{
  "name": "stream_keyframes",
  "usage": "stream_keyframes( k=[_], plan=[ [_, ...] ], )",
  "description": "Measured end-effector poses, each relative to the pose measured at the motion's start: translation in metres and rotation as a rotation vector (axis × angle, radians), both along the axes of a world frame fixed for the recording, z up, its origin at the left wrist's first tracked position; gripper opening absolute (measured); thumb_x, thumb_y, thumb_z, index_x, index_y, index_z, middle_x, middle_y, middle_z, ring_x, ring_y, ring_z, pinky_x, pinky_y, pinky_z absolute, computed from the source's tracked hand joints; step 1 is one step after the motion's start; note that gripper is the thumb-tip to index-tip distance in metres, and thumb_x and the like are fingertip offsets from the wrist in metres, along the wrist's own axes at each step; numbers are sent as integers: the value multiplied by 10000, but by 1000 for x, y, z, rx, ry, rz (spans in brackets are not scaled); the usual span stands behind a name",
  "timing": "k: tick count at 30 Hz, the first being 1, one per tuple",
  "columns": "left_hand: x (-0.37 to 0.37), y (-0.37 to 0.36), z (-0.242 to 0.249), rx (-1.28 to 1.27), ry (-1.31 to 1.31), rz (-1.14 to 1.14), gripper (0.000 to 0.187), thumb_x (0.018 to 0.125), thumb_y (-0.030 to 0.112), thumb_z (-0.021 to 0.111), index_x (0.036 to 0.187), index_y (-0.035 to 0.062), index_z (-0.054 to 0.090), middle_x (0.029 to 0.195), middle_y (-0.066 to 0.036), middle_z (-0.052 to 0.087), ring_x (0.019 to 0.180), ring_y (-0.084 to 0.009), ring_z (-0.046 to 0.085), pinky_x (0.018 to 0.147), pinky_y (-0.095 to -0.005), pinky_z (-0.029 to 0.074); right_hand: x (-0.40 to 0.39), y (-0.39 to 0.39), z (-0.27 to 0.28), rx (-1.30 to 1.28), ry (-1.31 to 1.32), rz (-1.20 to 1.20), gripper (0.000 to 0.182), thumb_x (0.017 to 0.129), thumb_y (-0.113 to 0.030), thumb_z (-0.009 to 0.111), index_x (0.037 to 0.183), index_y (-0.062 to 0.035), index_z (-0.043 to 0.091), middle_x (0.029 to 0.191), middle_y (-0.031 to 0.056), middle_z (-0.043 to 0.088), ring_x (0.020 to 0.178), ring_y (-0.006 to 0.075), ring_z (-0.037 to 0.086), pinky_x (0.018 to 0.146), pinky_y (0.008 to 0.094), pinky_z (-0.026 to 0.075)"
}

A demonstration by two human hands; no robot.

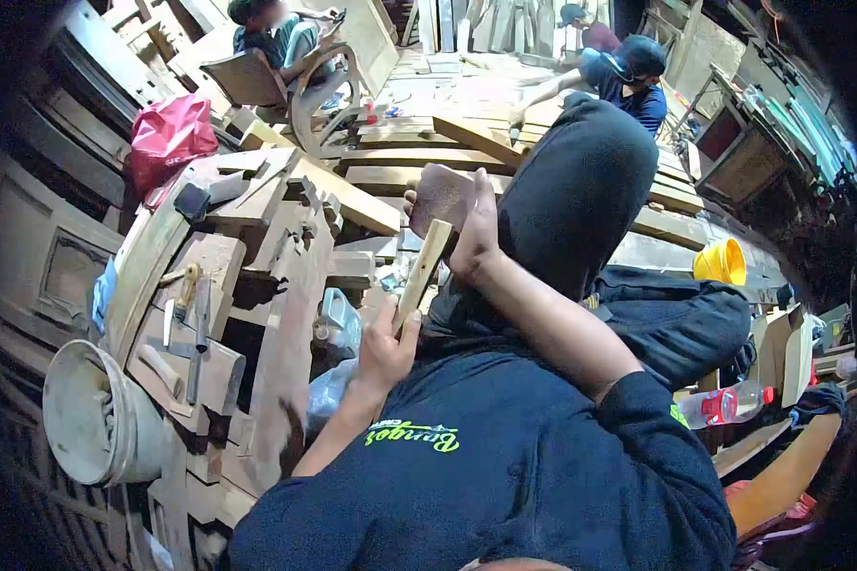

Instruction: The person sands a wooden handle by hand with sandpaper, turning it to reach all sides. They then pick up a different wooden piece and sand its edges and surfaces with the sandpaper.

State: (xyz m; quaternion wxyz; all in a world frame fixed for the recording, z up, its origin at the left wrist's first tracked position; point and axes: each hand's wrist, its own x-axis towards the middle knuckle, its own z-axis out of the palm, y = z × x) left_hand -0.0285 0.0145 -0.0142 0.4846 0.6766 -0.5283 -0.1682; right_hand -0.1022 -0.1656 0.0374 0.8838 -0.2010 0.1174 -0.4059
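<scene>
Sandpaper [441,195] sits folded in our right hand [474,238], fingers curled tight round it, while our left hand [387,344] is clamped on the lower end of a short wooden stick [422,268]. The stick stands tilted, its upper end just beside the sandpaper and the right palm, roughly mid-scene above our dark hoodie [505,457].

We judge the grip on the stick the weak point: we hold it low down, near one end only, so a firm stroke of the paper against the free end could lever it out of our fingers or twist it sideways. If it drops, it falls toward the cluttered workbench [286,314] to the left, where chisels [200,328] and offcuts lie.

Our fingers are also close to the rubbing zone. A slip of the paper off the narrow edge would drag it across the left thumb.

The stick looks thin, so hard pressure near its unsupported end might bend or crack it.

Further off, a person in a dark cap [638,67] works at planks, well apart from us, so we see little risk of a clash there.
</scene>
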Motion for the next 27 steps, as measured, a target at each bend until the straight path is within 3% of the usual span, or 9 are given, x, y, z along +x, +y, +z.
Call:
stream_keyframes(
  k=[4,6,8,9,10,14,16,25,27],
  plan=[
    [6,-10,4,-124,-76,118,185,889,193,541,900,14,497,636,-225,547,640,-444,579,529,-441,429,6,-5,-8,-115,-1,-70,754,894,-641,291,1175,30,486,1038,227,590,919,335,596,867,427,483],
    [2,-4,2,27,72,93,178,885,187,538,900,14,499,653,-205,566,607,-428,571,524,-438,433,5,-8,-10,-87,-25,-45,731,904,-625,284,1189,19,480,1045,218,593,925,333,598,871,431,483],
    [2,-4,-17,-148,-161,61,162,882,167,526,913,9,507,675,-208,570,610,-417,568,539,-441,438,4,-8,-12,-13,-49,21,703,918,-604,276,1194,11,477,1059,223,588,916,331,602,871,437,484],
    [2,-1,-1,71,-40,94,173,878,165,530,974,23,554,660,-158,578,591,-260,623,543,-376,462,3,-3,-7,-57,3,-39,701,915,-607,284,1186,8,481,1076,225,583,904,327,606,854,434,496],
    [3,-1,-2,77,-41,94,173,878,165,530,974,23,554,660,-158,578,591,-260,623,543,-376,462,6,-6,-10,-146,-26,-42,665,921,-598,284,1188,-28,498,1053,187,613,886,280,623,818,391,509],
    [3,0,-16,-72,-61,46,162,874,171,529,969,42,554,654,-163,576,570,-281,621,529,-378,461,1,-1,-1,-16,-19,-1,644,933,-574,271,1186,-29,503,1032,191,620,889,284,623,835,404,498],
    [-1,1,5,69,65,101,202,857,168,553,946,-11,522,661,-239,553,670,-445,585,561,-453,438,3,-2,-4,-89,-9,-43,637,933,-569,281,1174,-26,512,1016,191,624,883,286,624,834,400,499],
    [6,-3,-11,-34,-6,146,152,854,115,529,942,-8,513,695,-245,584,699,-452,596,553,-463,443,6,-2,-5,-160,32,-94,618,940,-551,291,1150,-22,531,1004,170,629,874,290,628,827,386,503],
    [3,0,-18,-41,-45,19,183,880,139,538,1027,31,548,728,-172,613,675,-296,640,594,-385,475,5,-5,-5,-80,10,-50,618,943,-546,289,1155,-19,531,1004,168,630,884,294,627,833,389,493]
  ],
)
